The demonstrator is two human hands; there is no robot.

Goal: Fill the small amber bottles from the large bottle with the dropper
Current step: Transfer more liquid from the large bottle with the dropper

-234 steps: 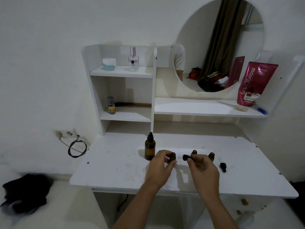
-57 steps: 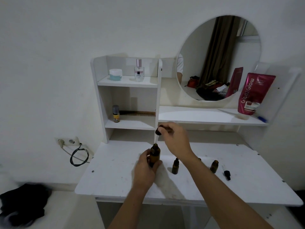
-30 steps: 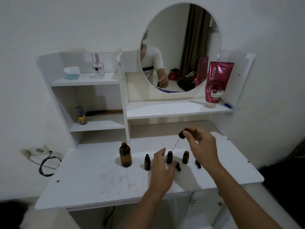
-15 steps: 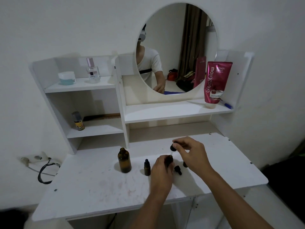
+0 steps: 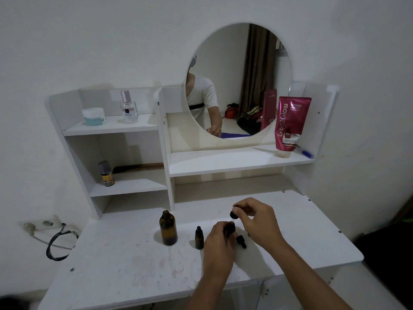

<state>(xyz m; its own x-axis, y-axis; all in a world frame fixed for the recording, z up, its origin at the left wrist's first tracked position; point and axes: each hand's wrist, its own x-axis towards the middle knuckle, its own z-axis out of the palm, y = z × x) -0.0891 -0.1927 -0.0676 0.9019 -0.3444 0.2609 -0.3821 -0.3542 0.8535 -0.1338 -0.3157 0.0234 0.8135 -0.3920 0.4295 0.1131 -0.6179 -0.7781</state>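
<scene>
The large amber bottle (image 5: 168,229) stands uncapped on the white table (image 5: 125,262). Right of it stands a small amber bottle (image 5: 199,238) with its black dropper cap on. My left hand (image 5: 220,243) grips a second small amber bottle (image 5: 230,229) upright on the table. My right hand (image 5: 257,220) pinches the black bulb of the dropper (image 5: 234,214) just above that bottle's mouth. A loose black dropper cap (image 5: 241,241) lies beside it. Another small dark piece (image 5: 249,235) peeks out under my right hand.
A white shelf unit (image 5: 116,130) and a round mirror (image 5: 239,81) rise behind the table. A pink tube (image 5: 290,124) and a blue pen (image 5: 307,153) sit on the right shelf. A black cable (image 5: 58,242) hangs at the left wall.
My left hand closed around the middle small bottle. My right hand came down with the dropper to just above its mouth. The camera shifted slightly.
</scene>
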